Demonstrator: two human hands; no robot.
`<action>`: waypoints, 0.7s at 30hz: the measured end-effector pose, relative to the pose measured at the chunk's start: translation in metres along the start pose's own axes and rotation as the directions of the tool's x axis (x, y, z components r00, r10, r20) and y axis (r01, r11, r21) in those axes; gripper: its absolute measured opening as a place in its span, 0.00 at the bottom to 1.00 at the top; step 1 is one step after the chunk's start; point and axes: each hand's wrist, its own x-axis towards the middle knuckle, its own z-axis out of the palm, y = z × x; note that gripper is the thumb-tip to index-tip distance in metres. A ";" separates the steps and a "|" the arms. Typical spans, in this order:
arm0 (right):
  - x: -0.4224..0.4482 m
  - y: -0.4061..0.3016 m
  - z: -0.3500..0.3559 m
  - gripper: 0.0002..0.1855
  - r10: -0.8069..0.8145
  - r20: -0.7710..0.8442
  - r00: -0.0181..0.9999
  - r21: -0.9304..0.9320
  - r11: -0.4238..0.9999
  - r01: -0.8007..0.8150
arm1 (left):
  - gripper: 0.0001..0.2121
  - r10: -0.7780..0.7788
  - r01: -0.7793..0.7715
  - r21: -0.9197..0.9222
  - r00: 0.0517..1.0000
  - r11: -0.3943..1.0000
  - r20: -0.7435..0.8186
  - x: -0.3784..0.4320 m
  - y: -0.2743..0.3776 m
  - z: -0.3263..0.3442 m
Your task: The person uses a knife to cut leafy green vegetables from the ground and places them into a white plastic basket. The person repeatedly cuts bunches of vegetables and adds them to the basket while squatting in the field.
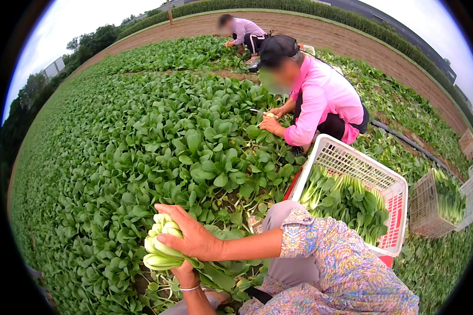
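Note:
A bunch of pale-stemmed bok choy (163,244) is held between my two hands at the lower centre, its cut bases towards the left and its leaves hanging down to the right. My right hand (195,236) lies over the top of the stems, thumb and fingers spread around them. From below, my left hand (184,271), with a bangle on the wrist, grips the same bunch; its fingers are mostly hidden behind the stems. Growing leafy greens (134,165) surround the hands on the left and above.
Beside my knee stands a white plastic crate (396,185) partly filled with bok choy. More crates (425,208) are at the far right. A co-worker in a pink shirt (327,94) crouches ahead, holding a knife (256,110); another person (248,31) crouches farther off. A black hose (410,145) lies behind.

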 end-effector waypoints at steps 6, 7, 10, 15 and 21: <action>0.003 -0.005 0.000 0.39 0.054 0.097 0.994 0.057 0.997 -0.060 | 0.39 0.013 -0.016 -0.048 0.999 0.999 -0.048 0.012 0.002 -0.005; 0.002 -0.004 0.000 0.40 0.043 0.097 0.994 0.067 0.997 -0.050 | 0.39 0.012 -0.015 -0.053 0.999 0.998 -0.049 0.012 0.002 -0.005; 0.002 -0.002 -0.001 0.41 0.021 0.098 0.995 0.092 0.995 -0.030 | 0.38 -0.013 0.011 -0.071 1.000 0.997 -0.028 0.010 -0.001 -0.006; -0.001 -0.010 0.001 0.41 0.020 0.117 0.993 0.080 0.996 -0.030 | 0.37 -0.082 0.087 -0.092 0.995 0.992 0.061 0.005 -0.001 -0.011; -0.001 -0.007 0.002 0.37 0.028 0.013 1.000 0.118 0.993 -0.029 | 0.36 -0.170 0.188 -0.144 0.977 0.972 0.125 0.012 -0.003 -0.014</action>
